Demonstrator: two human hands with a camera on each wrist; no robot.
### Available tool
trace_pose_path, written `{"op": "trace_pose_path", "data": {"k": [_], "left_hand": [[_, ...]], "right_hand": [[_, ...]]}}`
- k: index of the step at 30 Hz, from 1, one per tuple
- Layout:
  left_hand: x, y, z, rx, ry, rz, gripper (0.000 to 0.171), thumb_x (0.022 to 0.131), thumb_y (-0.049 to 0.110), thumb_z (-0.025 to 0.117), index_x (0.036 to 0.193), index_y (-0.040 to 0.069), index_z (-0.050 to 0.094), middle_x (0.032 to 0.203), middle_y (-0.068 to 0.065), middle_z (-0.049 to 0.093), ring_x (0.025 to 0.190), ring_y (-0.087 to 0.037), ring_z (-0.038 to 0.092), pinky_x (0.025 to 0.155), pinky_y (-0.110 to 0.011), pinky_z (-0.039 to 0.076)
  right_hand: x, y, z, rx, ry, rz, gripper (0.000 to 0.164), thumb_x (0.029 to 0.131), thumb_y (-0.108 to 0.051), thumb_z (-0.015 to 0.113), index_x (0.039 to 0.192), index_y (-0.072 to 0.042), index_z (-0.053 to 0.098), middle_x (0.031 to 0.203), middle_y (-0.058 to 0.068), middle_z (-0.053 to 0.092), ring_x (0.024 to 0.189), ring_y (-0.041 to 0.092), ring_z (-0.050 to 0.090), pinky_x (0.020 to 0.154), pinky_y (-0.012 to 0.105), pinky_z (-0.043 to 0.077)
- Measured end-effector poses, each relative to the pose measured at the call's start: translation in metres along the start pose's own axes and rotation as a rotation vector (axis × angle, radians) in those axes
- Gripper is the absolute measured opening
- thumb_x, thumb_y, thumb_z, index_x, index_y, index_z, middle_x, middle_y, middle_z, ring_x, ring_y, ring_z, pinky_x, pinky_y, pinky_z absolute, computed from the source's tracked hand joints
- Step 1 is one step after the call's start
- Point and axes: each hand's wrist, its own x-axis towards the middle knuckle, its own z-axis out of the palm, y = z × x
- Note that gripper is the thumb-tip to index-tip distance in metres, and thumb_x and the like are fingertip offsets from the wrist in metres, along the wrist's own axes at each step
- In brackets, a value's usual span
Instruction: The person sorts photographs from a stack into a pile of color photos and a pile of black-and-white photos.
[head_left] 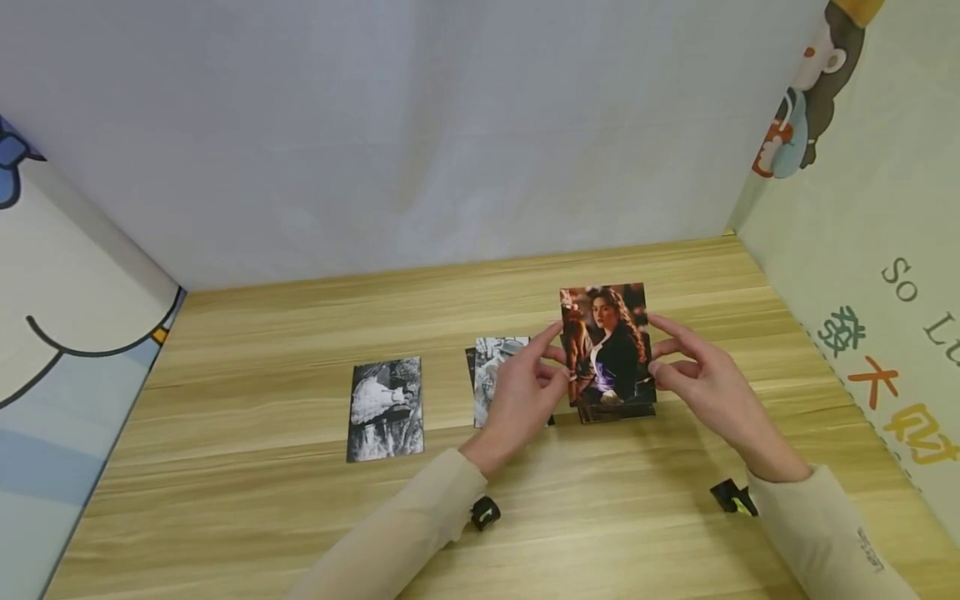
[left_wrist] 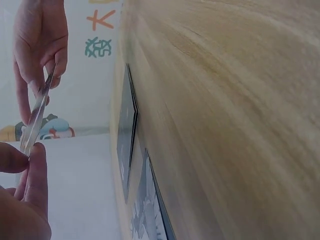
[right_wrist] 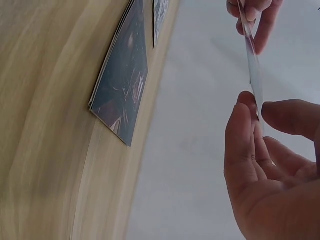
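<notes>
Left hand (head_left: 523, 390) and right hand (head_left: 708, 382) pinch colour photo (head_left: 609, 354) by opposite edges, above photo stack (head_left: 619, 413); uneven pressure could bend it, slack grip could drop it

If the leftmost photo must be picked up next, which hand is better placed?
Probably the left hand: it is nearer to the leftmost photo, while the right hand is at the right edge of the colour photo. Both hands pinch the colour photo, so the left would first need to let go.
</notes>
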Motion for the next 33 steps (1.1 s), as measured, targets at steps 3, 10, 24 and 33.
{"op": "trace_pose_path", "data": {"k": [3,10,24,33], "left_hand": [[0.002,-0.002,0.001,0.003,-0.002,-0.012,0.070,0.089,-0.008,0.063,0.155,0.010,0.047,0.111,-0.009,0.070,0.079,-0.007,0.067,0.069,-0.021,0.060],[0.005,-0.007,0.006,0.034,-0.018,-0.021,0.070,0.088,-0.010,0.064,0.154,0.007,0.048,0.109,-0.009,0.069,0.075,-0.005,0.065,0.067,-0.020,0.059],[0.009,-0.012,0.010,0.053,-0.031,-0.054,0.069,0.088,-0.010,0.064,0.153,0.006,0.049,0.107,-0.009,0.069,0.076,-0.006,0.066,0.067,-0.019,0.058],[0.012,-0.014,0.013,0.088,-0.024,-0.065,0.068,0.086,-0.012,0.065,0.151,0.002,0.050,0.110,-0.009,0.067,0.082,-0.010,0.068,0.068,-0.018,0.058]], "right_hand": [[0.002,0.001,-0.001,-0.008,0.012,0.005,0.063,0.101,-0.002,0.056,0.161,-0.013,0.039,0.123,0.020,0.061,0.092,0.006,0.070,0.079,0.020,0.058],[0.007,0.004,-0.003,-0.009,0.019,0.009,0.061,0.098,0.003,0.057,0.157,-0.007,0.044,0.119,0.021,0.062,0.090,0.006,0.070,0.079,0.024,0.060],[0.017,0.015,-0.005,-0.082,-0.042,0.033,0.064,0.098,0.001,0.057,0.160,-0.006,0.039,0.118,0.021,0.063,0.095,0.018,0.071,0.081,0.036,0.062],[0.022,0.020,-0.005,-0.069,-0.076,0.022,0.063,0.099,0.003,0.058,0.158,-0.001,0.038,0.114,0.023,0.063,0.088,0.014,0.071,0.077,0.033,0.062]]}}
